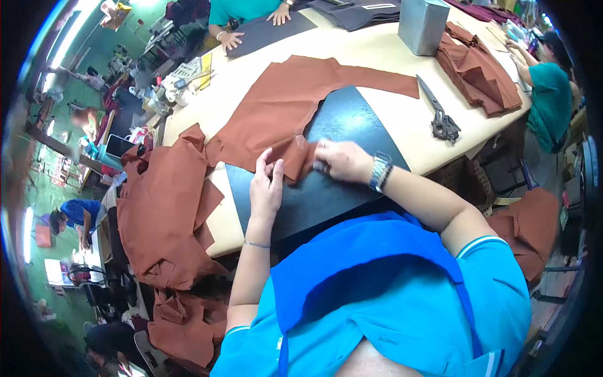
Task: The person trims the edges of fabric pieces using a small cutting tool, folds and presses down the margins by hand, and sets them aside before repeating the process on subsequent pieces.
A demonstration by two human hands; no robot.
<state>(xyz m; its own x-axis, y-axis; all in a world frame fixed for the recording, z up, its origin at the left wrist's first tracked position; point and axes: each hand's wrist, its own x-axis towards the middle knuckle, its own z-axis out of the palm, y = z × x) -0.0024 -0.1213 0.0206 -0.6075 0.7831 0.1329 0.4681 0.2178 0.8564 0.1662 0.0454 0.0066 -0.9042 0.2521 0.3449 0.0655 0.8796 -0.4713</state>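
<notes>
A cut piece of rust-brown cloth [276, 100] lies spread over the pale table and partly over a dark, shiny board [342, 116]. Its near corner is folded and slightly raised between my hands. My left hand [267, 188] has its fingers and thumb at the left edge of that corner, closed lightly on the cloth. My right hand [344, 161], wearing a metal watch, is closed at the corner's right side. Something small and dark shows under its fingers, too blurred to name. Large scissors [434, 110] lie to the right on the table.
More brown cloth hangs over the left table edge [160, 207], and a folded stack [477, 69] lies at the right. A metal can [423, 26] stands at the back. Across the table, a co-worker's hands [254, 28] rest on dark fabric [270, 34]. Another person [549, 88] sits at the right.
</notes>
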